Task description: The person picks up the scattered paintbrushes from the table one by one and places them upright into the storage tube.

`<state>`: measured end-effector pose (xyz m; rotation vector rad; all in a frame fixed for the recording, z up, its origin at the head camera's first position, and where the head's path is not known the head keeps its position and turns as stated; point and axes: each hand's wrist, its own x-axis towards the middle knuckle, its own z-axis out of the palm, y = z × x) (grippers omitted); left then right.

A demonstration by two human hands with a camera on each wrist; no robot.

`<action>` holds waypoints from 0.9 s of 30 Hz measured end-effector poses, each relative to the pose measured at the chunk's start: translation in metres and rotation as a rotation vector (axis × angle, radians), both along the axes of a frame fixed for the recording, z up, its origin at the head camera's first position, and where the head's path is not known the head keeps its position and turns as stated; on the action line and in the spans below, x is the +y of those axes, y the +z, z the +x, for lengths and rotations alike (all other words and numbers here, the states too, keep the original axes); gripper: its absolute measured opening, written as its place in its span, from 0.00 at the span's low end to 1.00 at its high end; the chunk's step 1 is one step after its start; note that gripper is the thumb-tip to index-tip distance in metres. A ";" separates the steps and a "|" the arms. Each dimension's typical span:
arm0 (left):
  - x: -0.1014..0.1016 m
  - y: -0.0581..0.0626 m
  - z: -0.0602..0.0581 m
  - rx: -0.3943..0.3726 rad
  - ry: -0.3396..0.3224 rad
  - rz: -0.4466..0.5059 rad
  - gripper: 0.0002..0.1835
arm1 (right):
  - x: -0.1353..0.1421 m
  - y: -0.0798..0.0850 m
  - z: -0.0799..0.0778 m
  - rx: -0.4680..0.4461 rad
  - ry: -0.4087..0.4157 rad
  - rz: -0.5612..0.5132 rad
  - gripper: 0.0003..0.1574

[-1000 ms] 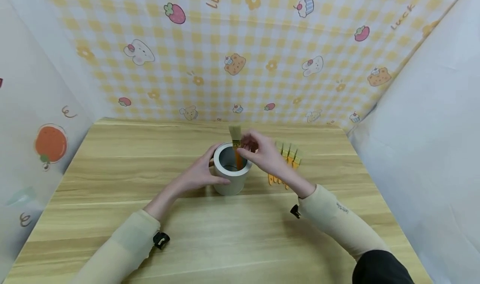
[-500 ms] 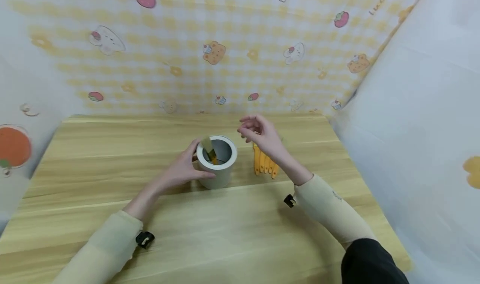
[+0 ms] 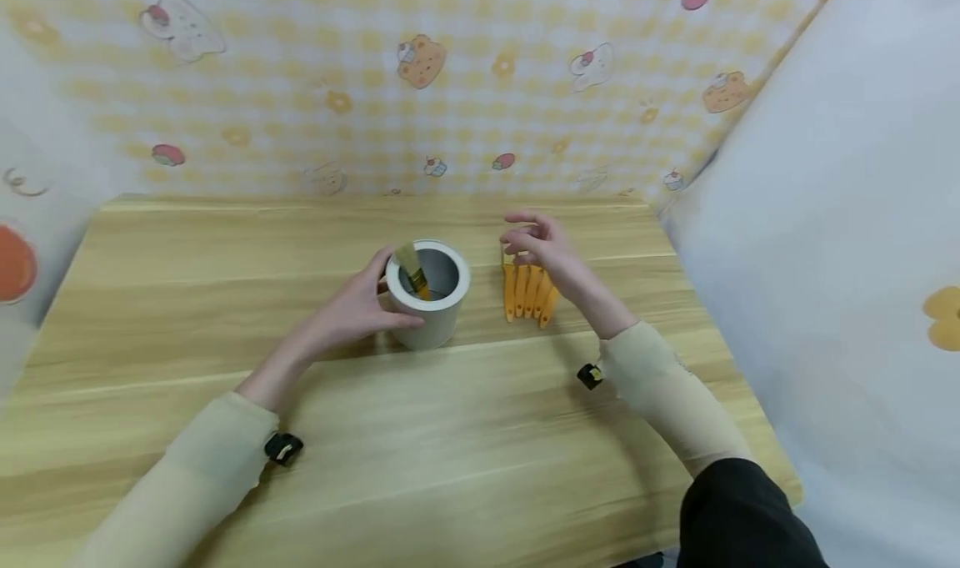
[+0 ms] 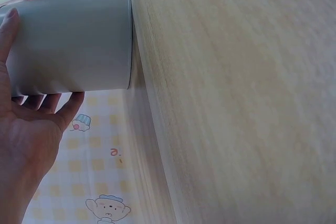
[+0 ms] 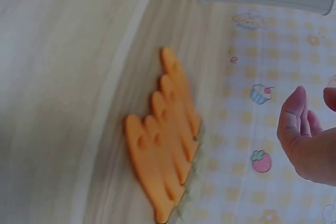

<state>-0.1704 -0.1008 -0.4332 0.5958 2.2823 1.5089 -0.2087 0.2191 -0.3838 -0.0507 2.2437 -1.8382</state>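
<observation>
A pale grey-white cylindrical can (image 3: 433, 331) stands upright on the table, and my left hand (image 3: 358, 308) grips its left side, thumb across the front. In the left wrist view the fingers wrap the can wall (image 4: 73, 45). One paintbrush (image 3: 414, 269) leans inside the can, bristles up at the left of the rim, its orange handle partly hidden. My right hand (image 3: 553, 253) hovers over the several paintbrushes (image 3: 525, 291) lying side by side, fingers loosely bent and holding nothing. Their orange handles (image 5: 165, 140) fan out in the right wrist view; the hand partly hides the bristles in the head view.
The wood-grain table (image 3: 420, 459) reaches back to a yellow checked cloth (image 3: 465, 118) with printed cartoons. A white sheet (image 3: 847, 218) stands along the right side, and another white panel (image 3: 45, 126) is at the left.
My right hand has let go of the paintbrush, which now leans in the can, and has moved right over the other brushes. My left hand keeps its grip. The head view has shifted.
</observation>
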 end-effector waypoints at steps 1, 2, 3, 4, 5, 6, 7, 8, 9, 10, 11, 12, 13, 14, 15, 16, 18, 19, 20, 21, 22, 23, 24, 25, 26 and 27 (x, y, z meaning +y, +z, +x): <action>0.003 0.000 -0.003 0.001 -0.007 0.006 0.61 | 0.004 -0.001 0.000 -0.003 -0.002 0.025 0.27; 0.005 0.000 -0.005 0.002 -0.018 0.014 0.61 | 0.008 -0.002 0.000 -0.007 -0.009 0.050 0.28; 0.007 0.000 -0.007 0.005 -0.026 0.022 0.61 | 0.011 -0.004 0.000 -0.010 -0.010 0.083 0.29; 0.008 -0.001 -0.009 0.008 -0.028 0.028 0.61 | 0.014 -0.005 -0.001 -0.008 -0.006 0.113 0.30; 0.008 -0.001 -0.010 0.010 -0.030 0.032 0.61 | 0.015 -0.007 -0.001 -0.007 0.003 0.145 0.31; 0.008 -0.001 -0.011 0.009 -0.031 0.037 0.61 | 0.015 -0.010 -0.002 -0.005 0.012 0.178 0.31; 0.006 -0.002 -0.011 0.006 -0.028 0.040 0.61 | 0.015 -0.012 -0.003 -0.001 0.026 0.219 0.32; 0.005 -0.002 -0.010 0.003 -0.026 0.041 0.61 | 0.014 -0.015 -0.004 0.003 0.039 0.262 0.33; 0.003 -0.003 -0.009 -0.001 -0.021 0.041 0.61 | 0.013 -0.018 -0.005 0.012 0.054 0.310 0.34; 0.001 -0.004 -0.008 -0.006 -0.017 0.042 0.61 | 0.011 -0.021 -0.005 0.020 0.062 0.356 0.34; -0.001 -0.004 -0.007 -0.009 -0.015 0.042 0.61 | 0.010 -0.024 -0.006 0.026 0.071 0.406 0.35; -0.003 -0.005 -0.006 -0.011 -0.014 0.043 0.61 | 0.008 -0.026 -0.006 0.034 0.080 0.457 0.36; -0.003 -0.005 -0.005 -0.009 -0.015 0.044 0.61 | 0.008 -0.027 -0.006 0.044 0.087 0.507 0.38; -0.004 -0.005 -0.005 -0.006 -0.016 0.044 0.61 | 0.007 -0.027 -0.006 0.058 0.095 0.557 0.39; -0.004 -0.005 -0.004 -0.001 -0.016 0.045 0.61 | 0.007 -0.028 -0.006 0.070 0.103 0.605 0.39; -0.004 -0.005 -0.004 0.003 -0.016 0.045 0.60 | 0.006 -0.028 -0.006 0.078 0.111 0.644 0.40; -0.004 -0.005 -0.003 0.006 -0.016 0.045 0.60 | 0.005 -0.029 -0.005 0.088 0.121 0.704 0.42; -0.004 -0.005 -0.003 0.005 -0.014 0.044 0.60 | 0.004 -0.029 -0.005 0.088 0.129 0.725 0.43; -0.004 -0.005 -0.003 0.004 -0.012 0.042 0.61 | 0.004 -0.030 -0.005 0.082 0.135 0.744 0.44; -0.004 -0.005 -0.002 0.001 -0.011 0.041 0.61 | 0.003 -0.031 -0.005 0.067 0.142 0.755 0.45; -0.004 -0.005 -0.002 -0.001 -0.009 0.039 0.61 | 0.002 -0.031 -0.004 0.054 0.148 0.764 0.46; -0.004 -0.005 -0.002 -0.003 -0.008 0.039 0.61 | 0.001 -0.032 -0.004 0.042 0.153 0.772 0.47; -0.004 -0.005 -0.002 -0.004 -0.007 0.038 0.61 | 0.000 -0.033 -0.004 0.033 0.158 0.780 0.48; -0.004 -0.005 -0.003 -0.002 -0.007 0.038 0.61 | 0.000 -0.034 -0.003 0.026 0.161 0.791 0.48; -0.003 -0.004 -0.003 0.000 -0.008 0.041 0.61 | -0.001 -0.035 -0.003 0.021 0.160 0.803 0.49; -0.003 -0.004 -0.003 0.001 -0.010 0.047 0.61 | -0.003 -0.034 -0.003 0.022 0.159 0.816 0.50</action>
